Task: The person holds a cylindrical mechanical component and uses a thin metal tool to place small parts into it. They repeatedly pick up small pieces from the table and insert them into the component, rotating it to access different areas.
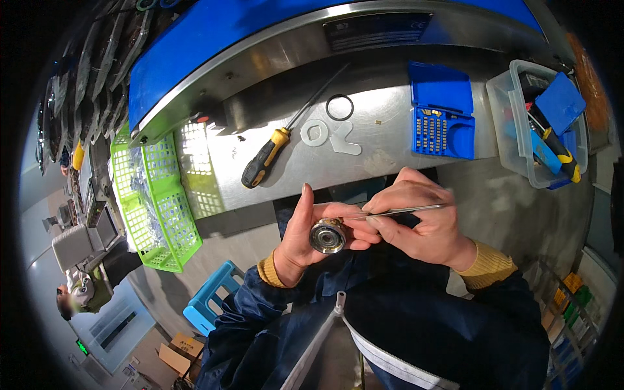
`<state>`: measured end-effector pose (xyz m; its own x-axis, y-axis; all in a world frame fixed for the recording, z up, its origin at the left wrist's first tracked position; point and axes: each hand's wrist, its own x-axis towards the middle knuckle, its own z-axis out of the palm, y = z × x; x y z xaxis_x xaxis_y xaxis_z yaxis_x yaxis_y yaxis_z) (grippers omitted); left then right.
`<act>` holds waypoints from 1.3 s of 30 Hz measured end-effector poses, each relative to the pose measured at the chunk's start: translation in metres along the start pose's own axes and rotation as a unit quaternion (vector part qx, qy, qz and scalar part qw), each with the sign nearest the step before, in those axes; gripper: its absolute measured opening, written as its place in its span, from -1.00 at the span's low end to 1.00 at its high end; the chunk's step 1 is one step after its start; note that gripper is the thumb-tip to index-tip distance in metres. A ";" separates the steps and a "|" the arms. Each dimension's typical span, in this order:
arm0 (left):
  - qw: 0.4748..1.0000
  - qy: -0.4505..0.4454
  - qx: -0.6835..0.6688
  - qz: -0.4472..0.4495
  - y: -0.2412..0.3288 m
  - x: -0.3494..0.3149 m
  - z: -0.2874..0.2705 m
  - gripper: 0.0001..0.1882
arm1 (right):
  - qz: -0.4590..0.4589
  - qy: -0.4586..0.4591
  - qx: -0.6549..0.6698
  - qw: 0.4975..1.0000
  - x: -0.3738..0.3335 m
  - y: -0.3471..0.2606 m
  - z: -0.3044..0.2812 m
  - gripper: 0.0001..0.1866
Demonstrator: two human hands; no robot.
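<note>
My left hand (301, 235) is closed around a round metal part (327, 236) with a ringed, hollow face, held in front of my body below the bench edge. Pinched in my right hand (419, 218) is a pair of slim metal tweezers (406, 210), whose tips reach over the fingers of my left hand beside the metal part. Whether the tips grip anything is too small to tell. On the steel bench (383, 78) beyond lie a black-and-yellow screwdriver (266, 157), a black rubber ring (351, 107), a pale flat washer (305, 133) and a pale Y-shaped flat piece (346, 141).
An opened blue case (442, 97) holds rows of small brass-coloured pieces. To its right stands a clear plastic bin (520, 140) with tools. A green basket (170, 224) with bagged items is at the left, above a blue stool (211, 296). Another person (94, 289) sits far left.
</note>
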<state>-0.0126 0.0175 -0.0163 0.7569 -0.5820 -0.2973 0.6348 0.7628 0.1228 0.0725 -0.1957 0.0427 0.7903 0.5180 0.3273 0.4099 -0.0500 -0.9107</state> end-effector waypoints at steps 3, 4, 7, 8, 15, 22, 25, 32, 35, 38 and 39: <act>1.000 -0.023 0.001 0.005 0.000 0.001 -0.003 0.06 | 0.006 0.025 0.011 1.000 0.004 0.001 -0.004 -0.83; 1.000 -0.030 -0.002 0.003 0.000 0.001 -0.004 0.05 | 0.029 0.028 0.013 0.999 0.007 0.001 -0.006 -0.80; 0.999 -0.032 -0.013 0.007 -0.001 0.000 -0.006 0.04 | 0.137 0.019 -0.046 0.989 0.020 0.003 -0.011 -0.77; 0.999 -0.033 -0.019 0.009 -0.001 0.001 -0.006 0.04 | 0.195 -0.018 -0.058 0.979 0.025 0.003 -0.018 -0.74; 0.998 -0.039 -0.030 0.031 0.000 0.000 -0.006 0.02 | 0.092 -0.026 -0.061 0.994 0.053 0.013 -0.029 -0.78; 1.000 -0.008 -0.009 0.026 0.001 -0.004 -0.005 0.00 | 0.071 -0.147 0.086 0.983 0.035 0.009 -0.010 -0.80; 0.999 0.043 0.002 -0.001 0.000 -0.006 -0.002 0.06 | 0.060 -0.164 0.074 0.982 0.031 0.011 -0.002 -0.82; 0.998 0.062 0.001 -0.032 0.002 -0.004 0.004 0.06 | 0.040 -0.174 0.062 0.982 0.031 0.010 0.004 -0.85; 0.998 0.059 -0.003 -0.036 0.001 -0.003 0.005 0.07 | 0.031 -0.184 0.057 0.981 0.033 0.011 0.004 -0.85; 0.998 0.047 -0.004 -0.030 0.001 -0.003 0.005 0.06 | 0.027 -0.195 0.053 0.979 0.034 0.011 0.003 -0.84; 0.998 0.047 -0.001 -0.029 0.001 -0.003 0.006 0.06 | 0.027 -0.199 0.051 0.978 0.034 0.011 0.003 -0.84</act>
<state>-0.0134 0.0182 -0.0101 0.7007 -0.5967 -0.3912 0.6770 0.7291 0.1004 0.1025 -0.1762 0.0434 0.5617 0.8092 0.1720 0.3078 -0.0114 -0.9514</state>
